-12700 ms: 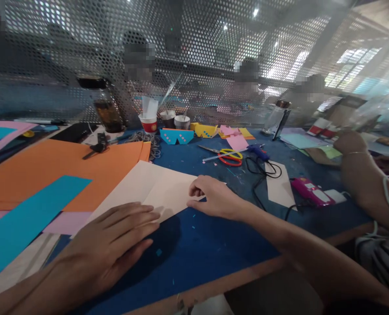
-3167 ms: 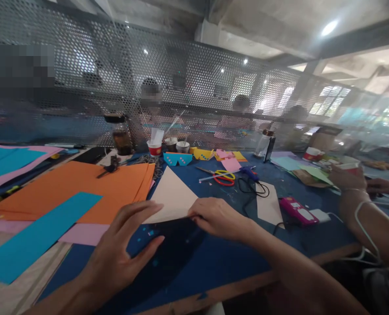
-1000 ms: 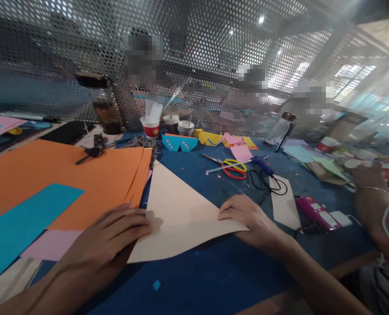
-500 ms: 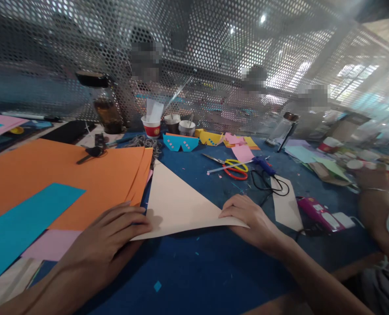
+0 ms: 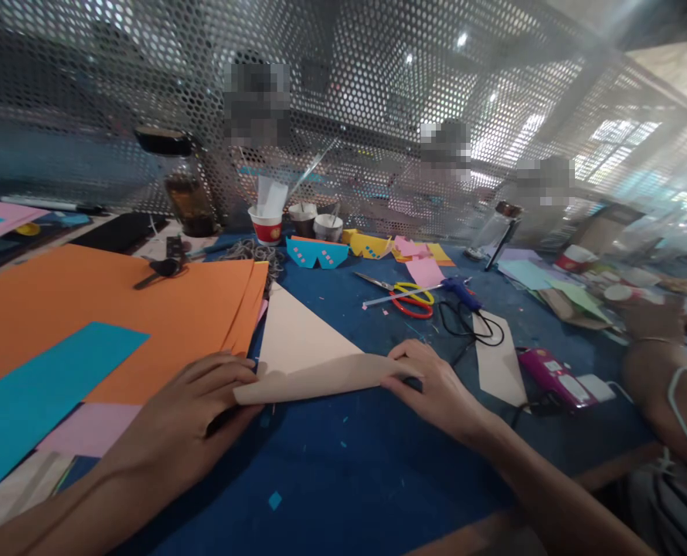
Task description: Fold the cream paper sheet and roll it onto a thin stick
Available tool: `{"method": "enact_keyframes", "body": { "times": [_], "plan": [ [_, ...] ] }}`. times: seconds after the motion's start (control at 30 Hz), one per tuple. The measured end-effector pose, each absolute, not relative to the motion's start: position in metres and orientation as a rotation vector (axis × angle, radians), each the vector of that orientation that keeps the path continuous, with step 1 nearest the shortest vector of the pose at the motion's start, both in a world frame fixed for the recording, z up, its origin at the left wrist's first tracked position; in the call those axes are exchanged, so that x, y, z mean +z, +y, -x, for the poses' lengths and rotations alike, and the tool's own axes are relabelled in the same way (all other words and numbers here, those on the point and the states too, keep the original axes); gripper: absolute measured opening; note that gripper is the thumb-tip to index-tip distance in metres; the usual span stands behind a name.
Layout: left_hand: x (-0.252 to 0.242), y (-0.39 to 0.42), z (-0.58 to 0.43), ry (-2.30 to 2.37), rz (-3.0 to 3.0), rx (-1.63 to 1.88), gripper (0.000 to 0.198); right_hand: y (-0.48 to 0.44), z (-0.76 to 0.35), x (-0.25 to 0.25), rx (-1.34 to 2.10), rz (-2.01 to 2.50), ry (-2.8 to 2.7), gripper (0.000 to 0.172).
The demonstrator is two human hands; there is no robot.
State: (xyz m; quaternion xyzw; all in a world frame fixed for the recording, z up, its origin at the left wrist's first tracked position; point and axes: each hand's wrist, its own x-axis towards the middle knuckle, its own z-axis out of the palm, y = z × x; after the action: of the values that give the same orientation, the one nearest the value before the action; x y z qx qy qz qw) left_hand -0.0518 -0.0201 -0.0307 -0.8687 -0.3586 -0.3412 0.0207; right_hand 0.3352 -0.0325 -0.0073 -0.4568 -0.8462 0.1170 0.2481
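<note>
A cream sheet of paper (image 5: 302, 340) with a slanted long side lies in front of me, its near edge curled up and over toward the far side. My left hand (image 5: 215, 394) grips the left end of that curled edge, thumb underneath and fingers on top. At the right corner my right hand (image 5: 430, 386) pinches the paper between thumb and fingers. Left of the sheet are large orange sheets (image 5: 192, 301), with a blue paper strip (image 5: 59, 386) on top and pink paper (image 5: 91, 428) below.
Scissors (image 5: 406, 297), a blue glue gun (image 5: 462, 293) with a black cord, and a purple box-like thing (image 5: 555, 374) lie beyond my right hand. Paper cups (image 5: 267, 228) and a jar (image 5: 189, 193) stand by the perforated metal screen (image 5: 355, 100). Another person's arm (image 5: 656, 363) reaches in at right.
The paper's near edge has been rolled upward and away from me, so a curled band now shows along it. Both hands have stayed on the sheet, with the right slightly further left.
</note>
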Motion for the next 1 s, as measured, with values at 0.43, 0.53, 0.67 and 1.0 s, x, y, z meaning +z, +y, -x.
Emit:
{"method": "enact_keyframes", "body": {
  "times": [0.43, 0.53, 0.67, 1.0],
  "plan": [
    [-0.036, -0.018, 0.059, -1.149, 2.921, -0.941, 0.013, -0.031, -0.337, -0.007, 0.431, 1.249, -2.279, 0.016],
    [-0.037, -0.023, 0.058, -1.203, 2.845, -0.951, 0.016, -0.03, -0.341, -0.009, 0.419, 1.176, -2.298, 0.02],
    [-0.04, -0.03, 0.055, -1.203, 2.813, -0.91, 0.021, -0.03, -0.344, -0.01, 0.415, 1.13, -2.332, 0.026],
    [-0.04, -0.03, 0.057, -1.204, 2.792, -0.88, 0.023, -0.031, -0.344, -0.007, 0.448, 1.126, -2.334, 0.026]
  ]
}}
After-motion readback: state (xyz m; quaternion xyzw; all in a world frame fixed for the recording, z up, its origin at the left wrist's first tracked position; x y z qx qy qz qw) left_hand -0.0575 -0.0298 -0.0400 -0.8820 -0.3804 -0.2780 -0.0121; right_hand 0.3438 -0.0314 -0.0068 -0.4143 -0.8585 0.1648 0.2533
